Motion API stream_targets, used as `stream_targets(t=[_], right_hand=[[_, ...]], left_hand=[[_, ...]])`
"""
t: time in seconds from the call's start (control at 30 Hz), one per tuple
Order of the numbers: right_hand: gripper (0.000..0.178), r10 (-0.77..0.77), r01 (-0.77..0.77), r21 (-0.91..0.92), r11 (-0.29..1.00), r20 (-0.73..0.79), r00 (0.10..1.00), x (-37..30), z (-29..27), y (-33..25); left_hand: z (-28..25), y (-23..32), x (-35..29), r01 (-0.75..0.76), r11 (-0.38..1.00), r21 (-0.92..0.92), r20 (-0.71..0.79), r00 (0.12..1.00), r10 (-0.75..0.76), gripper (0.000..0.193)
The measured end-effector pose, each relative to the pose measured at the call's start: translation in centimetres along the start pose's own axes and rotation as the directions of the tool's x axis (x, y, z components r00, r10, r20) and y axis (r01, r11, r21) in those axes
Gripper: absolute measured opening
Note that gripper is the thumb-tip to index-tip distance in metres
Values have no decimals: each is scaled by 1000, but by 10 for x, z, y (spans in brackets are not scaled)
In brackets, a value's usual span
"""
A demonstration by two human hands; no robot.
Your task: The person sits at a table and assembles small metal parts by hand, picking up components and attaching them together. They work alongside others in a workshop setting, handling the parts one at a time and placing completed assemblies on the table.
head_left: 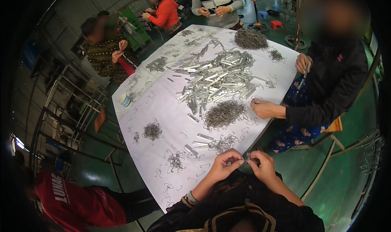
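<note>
We find the left hand [226, 164] and right hand [262, 165] at lower centre of the frame, fingers curled and thumbs pressed in, both pinching a small metal piece [247, 155] held between the fingertips beside the table [143, 105] edge; its exact form is too small to tell. In our judgement the chief risk is a dropped piece: the grip is by fingertips alone, and a slip at this edge could send it to the floor. Just above the left hand lies a loose cluster of wire hooks [223, 144], with metal strips [191, 150] to its left; we consider that a sleeve or wrist could snag or scatter these. The dense hook heap [225, 114] at centre appears tangled, so pulling one could drag out several; a co-worker's hand [266, 109] is just beside its right side, and reaching there together could cause a knock or scratch. As to markings, we note large pale lettering on the red shirt [77, 203] at lower left, a small pink mark on the black jacket [340, 75] at right, and blue print on the paper cup [124, 100] at left, too small to read. We see no legible label on the strips.
</note>
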State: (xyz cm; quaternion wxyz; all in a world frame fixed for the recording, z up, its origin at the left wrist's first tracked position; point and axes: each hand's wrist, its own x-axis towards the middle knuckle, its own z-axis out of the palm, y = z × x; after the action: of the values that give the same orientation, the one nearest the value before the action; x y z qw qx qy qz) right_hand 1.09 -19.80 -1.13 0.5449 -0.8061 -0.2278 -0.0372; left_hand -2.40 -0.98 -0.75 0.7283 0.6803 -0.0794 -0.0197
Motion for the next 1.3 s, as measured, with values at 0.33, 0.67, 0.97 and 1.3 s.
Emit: stream_targets(t=[0.33, 0.67, 0.97, 1.3], right_hand=[[16, -71, 71, 4, 997, 15, 997, 2, -1, -1], [17, -66, 67, -19, 998, 50, 997, 3, 3, -1], [17, -135, 142, -54, 988, 113, 984, 5, 0, 0], [17, -106, 95, 55, 994, 260, 960, 9, -6, 1]], left_hand=[[2, 6, 2, 8, 996, 85, -46, 999, -4, 9], [2, 4, 3, 88, 993, 77, -106, 991, -79, 7], [6, -5, 4, 55, 972, -229, -102, 992, -80, 14], [6, 3, -3, -277, 920, 278, -19, 956, 293, 11]])
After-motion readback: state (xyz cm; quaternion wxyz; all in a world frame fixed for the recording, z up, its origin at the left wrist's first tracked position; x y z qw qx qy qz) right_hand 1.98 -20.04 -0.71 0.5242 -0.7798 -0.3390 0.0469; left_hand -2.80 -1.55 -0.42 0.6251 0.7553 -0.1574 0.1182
